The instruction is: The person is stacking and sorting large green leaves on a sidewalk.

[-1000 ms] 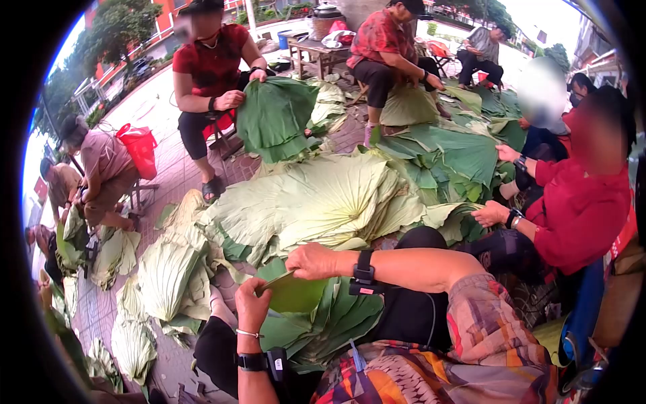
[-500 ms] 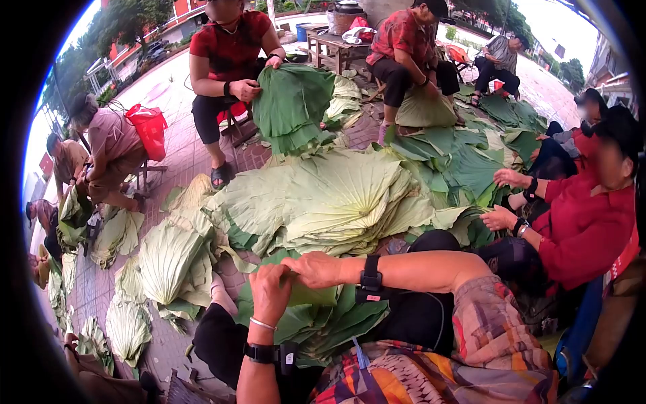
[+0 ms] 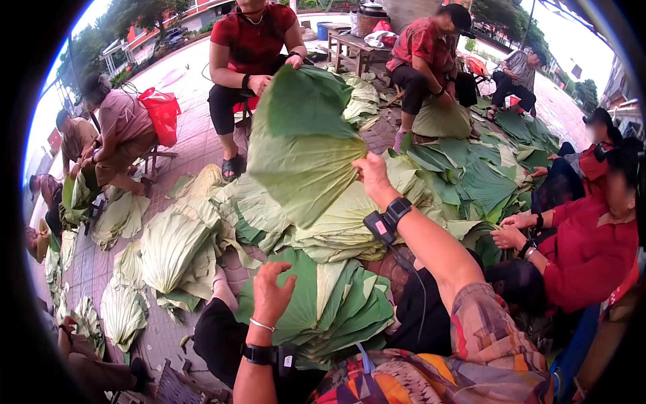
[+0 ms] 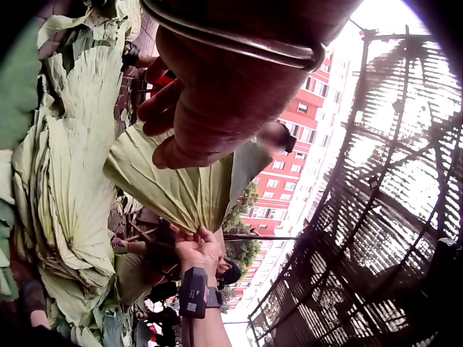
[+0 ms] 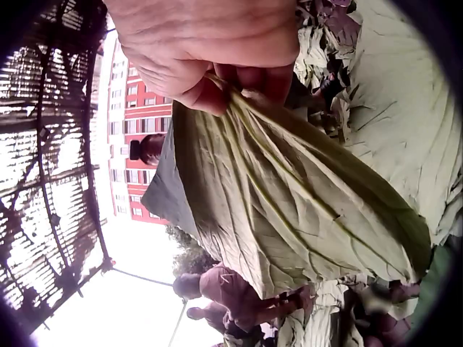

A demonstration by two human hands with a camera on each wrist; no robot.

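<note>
My right hand [image 3: 375, 176] is stretched out over the piles and pinches a large lotus leaf [image 3: 303, 172] at its gathered, veined end. The leaf's pale ribbed side fans out to the left; the right wrist view shows thumb and fingers bunched on its narrow tip [image 5: 249, 137]. My left hand [image 3: 271, 294] is raised with relaxed, spread fingers, holding nothing. Just beside it, a stack of green lotus leaves [image 3: 323, 306] lies over my lap. Farther ahead, a broad heap of pale leaves [image 3: 336, 236] spreads on the paving.
Across the heap a seated person in red [image 3: 252, 47] holds green leaves. Another person in red [image 3: 585, 242] sits close on my right, and more people work around the piles. Pale leaf bundles [image 3: 171, 259] lie at left. A wooden table [image 3: 356, 50] stands behind.
Both hands were together at a leaf over my lap. The right hand has since swung forward and up with the leaf, while the left has let go and stayed near the lap.
</note>
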